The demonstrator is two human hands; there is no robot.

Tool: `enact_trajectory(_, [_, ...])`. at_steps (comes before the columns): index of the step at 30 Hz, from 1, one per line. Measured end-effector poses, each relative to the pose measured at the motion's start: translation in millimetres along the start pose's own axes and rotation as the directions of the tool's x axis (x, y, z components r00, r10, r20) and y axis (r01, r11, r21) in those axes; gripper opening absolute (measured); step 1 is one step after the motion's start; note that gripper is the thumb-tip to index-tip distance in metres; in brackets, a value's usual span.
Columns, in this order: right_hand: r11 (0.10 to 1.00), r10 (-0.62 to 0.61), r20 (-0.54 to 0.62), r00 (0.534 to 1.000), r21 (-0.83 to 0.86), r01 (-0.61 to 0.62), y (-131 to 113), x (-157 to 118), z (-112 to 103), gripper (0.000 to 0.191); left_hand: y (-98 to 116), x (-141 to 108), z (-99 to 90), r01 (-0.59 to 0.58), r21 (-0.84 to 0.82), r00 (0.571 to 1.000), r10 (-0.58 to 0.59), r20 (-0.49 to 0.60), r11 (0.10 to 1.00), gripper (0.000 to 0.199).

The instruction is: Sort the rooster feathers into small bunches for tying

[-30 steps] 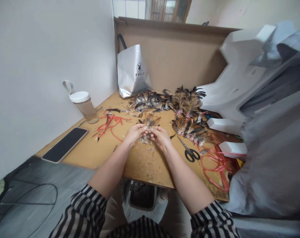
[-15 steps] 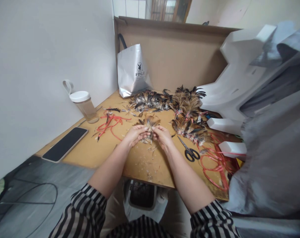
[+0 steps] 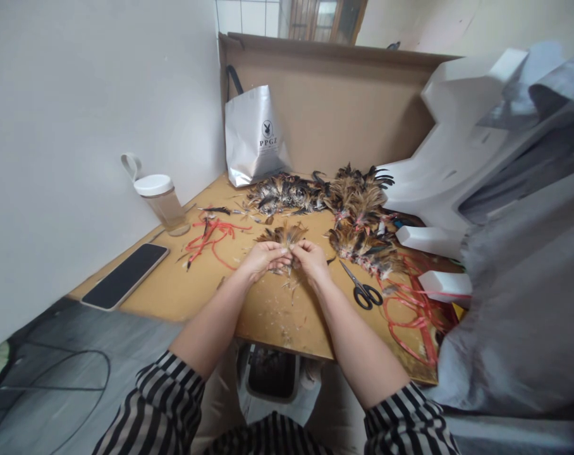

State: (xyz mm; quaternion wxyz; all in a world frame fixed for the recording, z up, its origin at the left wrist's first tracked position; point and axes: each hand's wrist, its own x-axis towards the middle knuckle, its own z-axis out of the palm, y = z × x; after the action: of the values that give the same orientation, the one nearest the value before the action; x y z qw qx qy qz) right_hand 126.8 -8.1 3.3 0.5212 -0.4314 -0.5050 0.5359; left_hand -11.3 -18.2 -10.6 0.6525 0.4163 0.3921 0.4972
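Observation:
Between my two hands is a small bunch of brown feathers (image 3: 287, 233), fanned out above my fingertips. My left hand (image 3: 264, 260) pinches it from the left, and my right hand (image 3: 311, 258) pinches it from the right. The fingertips nearly meet, so the quill ends are mostly hidden. Right of my right hand, black-handled scissors (image 3: 366, 294) lie with their blades pointing up and left. Tied feather bundles (image 3: 363, 246) are heaped behind them. Darker loose feathers (image 3: 287, 193) form a pile farther back.
Red plastic strips (image 3: 212, 232) lie on the left of the table (image 3: 192, 294), with more red cord (image 3: 413, 322) at right. A phone (image 3: 126, 277), a lidded cup (image 3: 164, 203) and a silver bag (image 3: 253, 136) stand around. Below sits a dark bin (image 3: 272, 373).
My fingers have shifted slightly on the feather bunch, the right fingers curling in more. Both hands stay in the same place, and the other things have not moved.

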Motion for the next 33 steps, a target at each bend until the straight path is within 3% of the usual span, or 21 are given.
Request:
enact_trajectory(6, [1.000, 0.008, 0.025, 1.000, 0.017, -0.009, 1.1, -0.2, 0.4, 0.026, -0.4, -0.1, 1.9, -0.001, 0.039, 1.000, 0.001, -0.011, 0.999, 0.021])
enact_trajectory(19, [0.996, 0.032, 0.009, 0.999, 0.080, -0.033, -0.6, -1.8, 1.2, 0.026, -0.8, 0.3, 3.8, -0.011, -0.051, 1.000, 0.010, -0.024, 0.999, 0.018])
enact_trajectory(27, [0.992, 0.057, 0.009, 0.998, 0.111, -0.057, -1.0, -2.9, 2.3, 0.030, 1.4, -1.1, 8.9, -0.081, 0.069, 0.995, 0.084, -0.047, 0.994, 0.018])
enact_trajectory(33, [0.990, 0.040, -0.004, 0.999, 0.136, -0.039, 0.2, -2.9, 1.8, 0.030, 0.2, -1.7, 9.7, -0.073, 0.108, 0.997, 0.076, -0.027, 0.991, 0.021])
